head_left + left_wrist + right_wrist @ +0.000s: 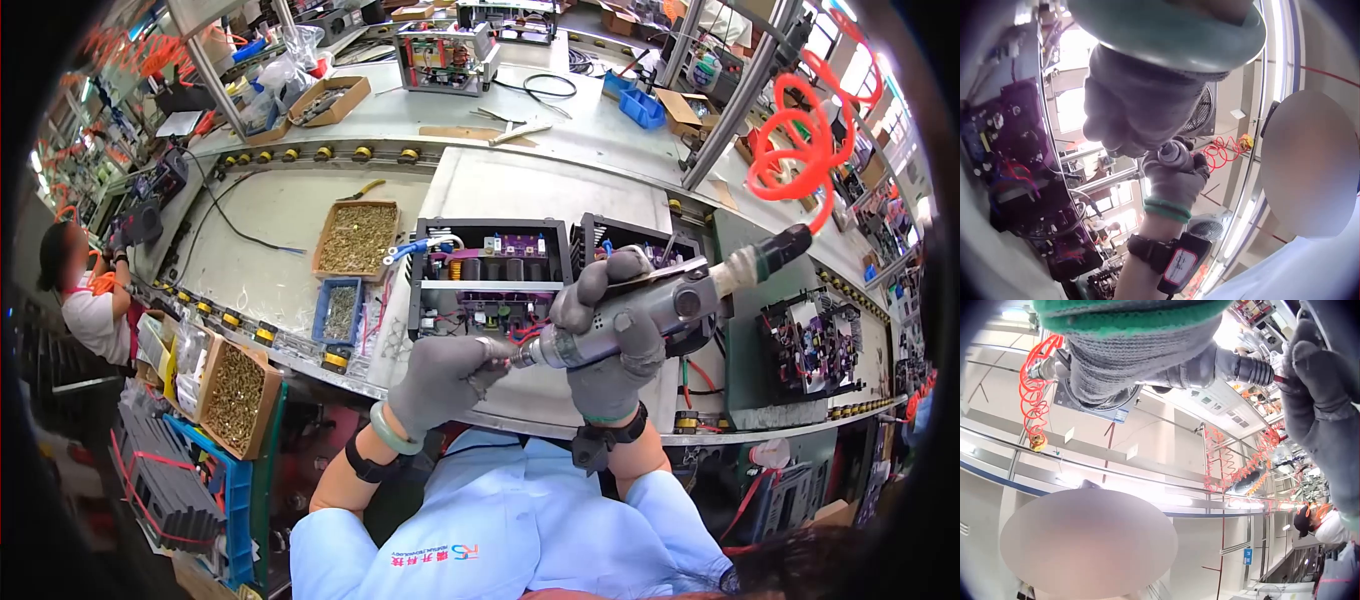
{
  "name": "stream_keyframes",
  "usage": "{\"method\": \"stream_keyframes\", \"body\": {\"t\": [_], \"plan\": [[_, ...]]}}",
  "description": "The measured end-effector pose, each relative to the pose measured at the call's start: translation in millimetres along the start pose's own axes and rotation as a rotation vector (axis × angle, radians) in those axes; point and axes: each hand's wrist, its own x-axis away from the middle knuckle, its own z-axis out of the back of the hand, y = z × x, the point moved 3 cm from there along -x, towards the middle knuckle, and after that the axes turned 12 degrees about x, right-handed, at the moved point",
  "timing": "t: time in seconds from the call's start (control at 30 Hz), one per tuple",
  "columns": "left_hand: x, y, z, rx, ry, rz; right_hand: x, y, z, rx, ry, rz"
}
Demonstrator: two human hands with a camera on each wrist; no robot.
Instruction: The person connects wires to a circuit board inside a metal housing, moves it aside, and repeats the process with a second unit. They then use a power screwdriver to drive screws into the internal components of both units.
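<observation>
A grey pneumatic screwdriver point(640, 315) lies sideways in the gloved right hand point(620, 345), whose fingers curl round its body. The left hand point(440, 378), also gloved, has its fingers curled at the tool's tip point(522, 352); in the right wrist view the left hand point(1319, 394) pinches the reddish bit point(1279, 379). Whether a screw is between those fingers cannot be told. Just beyond the hands stands an open black chassis point(490, 285) with purple circuit boards; a second chassis point(640, 240) is partly hidden behind the tool.
A box of brass-coloured screws point(357, 238) and a blue tray point(340, 310) stand left of the chassis. A red coiled hose point(800, 150) runs to the tool. Another circuit assembly point(812, 342) is at the right. Another person point(95, 300) is at the far left.
</observation>
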Motion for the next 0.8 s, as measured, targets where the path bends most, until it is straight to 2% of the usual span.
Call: {"method": "stream_keyframes", "body": {"t": [0.07, 0.13, 0.2, 0.43, 0.63, 0.7, 0.8], "plan": [[10.9, -13.5, 3.2, 0.055, 0.084, 0.118, -5.0, -6.5, -3.7, 0.022, -0.122, 0.083], [13.5, -16.3, 0.8, 0.080, 0.097, 0.134, -0.3, -7.5, -5.5, -0.023, -0.155, 0.037], [15.8, -20.8, -1.7, 0.065, 0.113, 0.151, 3.8, -3.4, -5.7, 0.057, -0.193, -0.040], [12.5, -14.1, -2.9, 0.080, 0.093, 0.121, 6.9, 5.2, -6.0, 0.075, -0.194, -0.032], [8.2, -9.3, -4.5, 0.030, 0.066, 0.182, 9.4, 13.5, -2.2, 0.143, -0.179, -0.037], [4.0, -2.0, -4.7, -0.152, 0.064, 0.134, 8.9, 14.3, -1.2, 0.170, -0.197, -0.032], [5.2, -3.8, -6.0, -0.261, 0.054, 0.087, 8.4, 13.6, -0.4, 0.253, -0.253, 0.005]]}}
